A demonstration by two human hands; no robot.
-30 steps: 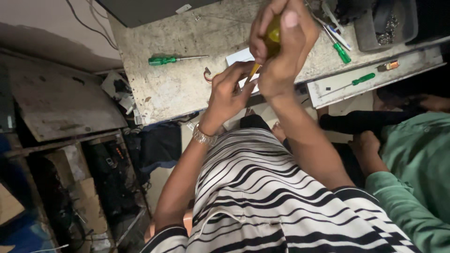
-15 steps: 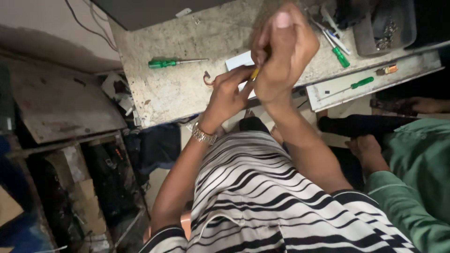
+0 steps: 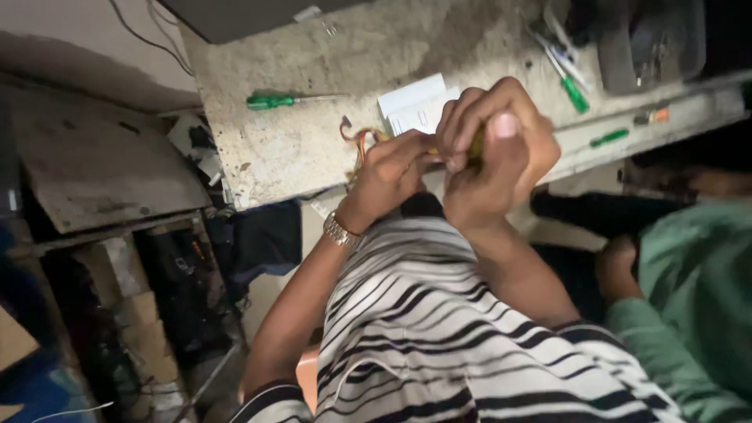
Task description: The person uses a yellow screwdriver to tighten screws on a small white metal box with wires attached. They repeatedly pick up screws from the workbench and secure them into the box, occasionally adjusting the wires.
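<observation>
Yellow-handled tool (image 3: 475,146) is almost swallowed by your right hand (image 3: 492,149) now, only a sliver of yellow peeking out between the curled fingers. A second ago that hand was held higher and you could see a good chunk of the handle plus the shaft angling down to your left hand. Since then both hands have dropped and pulled in toward your chest, and the right has rolled over so the thumbnail faces up. Reads to me like you've shifted from lining things up to actually bearing down on it, but that's a guess.

Left hand (image 3: 389,171) is closed too, pinching something small right up against the right hand's knuckles. Can't make out what, it's hidden in the grip. A little bunch of red and yellow wires (image 3: 354,139) trails out from beside that hand over the edge of the workbench (image 3: 313,157), so it's probably whatever's on the end of those. Your wristwatch (image 3: 339,232) is showing on the left wrist.

Nothing on the bench has moved: green screwdriver (image 3: 270,101) lying flat well off to the left, white paper (image 3: 413,104) just behind your hands, a couple more green-handled drivers (image 3: 576,92) off to the right near the grey tray (image 3: 650,43). Somebody in a green sleeve (image 3: 689,290) is sitting close on your right, their hand (image 3: 615,268) is down low and not in the work.
</observation>
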